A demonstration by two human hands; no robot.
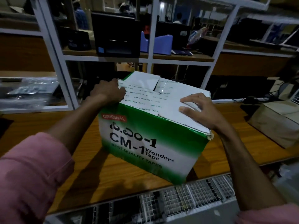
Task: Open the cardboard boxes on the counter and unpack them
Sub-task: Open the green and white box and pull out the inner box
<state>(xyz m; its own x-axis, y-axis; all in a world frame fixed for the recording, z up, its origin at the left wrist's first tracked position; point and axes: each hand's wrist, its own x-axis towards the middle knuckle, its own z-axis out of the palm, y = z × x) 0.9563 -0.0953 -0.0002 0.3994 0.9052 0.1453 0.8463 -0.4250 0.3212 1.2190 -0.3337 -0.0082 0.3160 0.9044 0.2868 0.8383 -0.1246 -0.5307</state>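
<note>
Clearly, the green-and-white box [150, 135] is the thing to deal with, and it stands on the wooden counter [90, 167] with its near corner at the front edge, just above the wire racks [186, 196] below. We judge it stiff corrugated card with a glossy printed skin, so its sides will likely slide under dry palms, while the crushed corner on the near right shows the card dents easily. Printed as a tape carton, it could be fairly heavy if full, though we cannot tell what remains inside. On top, the far flap [142, 79] already stands a little raised, with a dark gap beneath it. Our left hand [107, 92] is curled over the far left top edge and grips it; our right hand [199, 109] lies with spread fingers pressing on the near flap, clasping nothing. We think the best hold for opening is the free edge of a flap along the centre seam, and for shifting the whole box, the bottom corners. Further off, a plain brown box [276, 125] waits on the counter to the right, and shelves [145, 56] with dark machines rise behind.
</note>
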